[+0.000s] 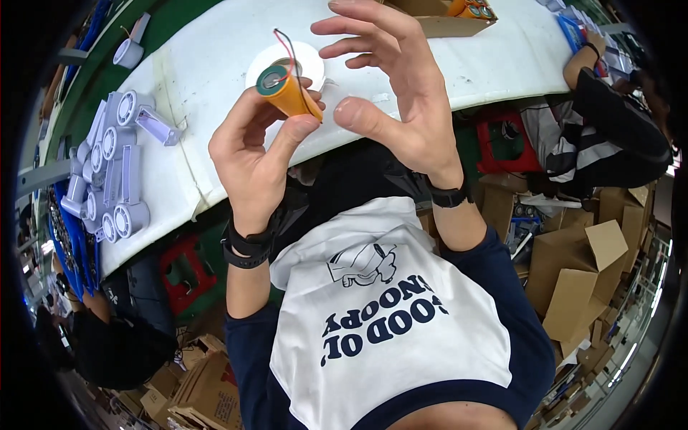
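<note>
An orange cylindrical battery [295,99] with a green end cap tilts up in my left hand [249,159], thumb on one side and fingers wrapped behind it. From its capped end rise thin red and black wires [292,56], which loop over the battery. Just to the right, my right hand [405,97] is raised with its fingers spread and nothing in it; it does not touch the battery. Behind the battery, on the white-covered table [208,79], lies a white roll [313,63], apparently tape, partly hidden by the battery and my left fingers.
Several pale lavender plastic housings [130,179] cluster on the table's left end. At the far edge, a cardboard box [459,26] holds orange batteries [473,10]. Co-workers sit at both sides, beside red stools [507,147]. Open cartons [570,304] crowd the floor at right.
</note>
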{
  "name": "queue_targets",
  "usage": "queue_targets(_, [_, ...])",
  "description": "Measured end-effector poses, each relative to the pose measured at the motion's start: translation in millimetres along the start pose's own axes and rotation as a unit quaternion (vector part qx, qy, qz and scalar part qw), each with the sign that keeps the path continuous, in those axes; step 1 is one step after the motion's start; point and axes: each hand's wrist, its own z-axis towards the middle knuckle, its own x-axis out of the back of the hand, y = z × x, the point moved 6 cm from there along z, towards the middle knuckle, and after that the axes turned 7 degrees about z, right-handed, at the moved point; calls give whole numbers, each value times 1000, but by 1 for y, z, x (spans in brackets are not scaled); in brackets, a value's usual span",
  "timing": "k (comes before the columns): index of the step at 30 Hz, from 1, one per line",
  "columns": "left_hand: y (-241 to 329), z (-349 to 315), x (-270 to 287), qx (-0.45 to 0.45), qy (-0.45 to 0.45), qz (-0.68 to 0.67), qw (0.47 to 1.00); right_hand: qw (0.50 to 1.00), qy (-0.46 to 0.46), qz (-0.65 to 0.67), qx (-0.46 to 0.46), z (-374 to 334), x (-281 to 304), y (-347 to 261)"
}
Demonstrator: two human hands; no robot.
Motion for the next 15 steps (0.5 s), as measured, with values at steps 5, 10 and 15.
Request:
queue_targets(5, [4, -2, -2, -27, -20, 63, 997, 991, -90, -85, 58, 2, -3, -4])
queue_targets(10, [4, -4, -6, -33, 7, 79, 996, 995, -24, -93, 1, -9, -4, 1])
queue_targets(15, [0, -5, -6, -40, 32, 107, 993, 997, 32, -62, -14, -18, -9, 9])
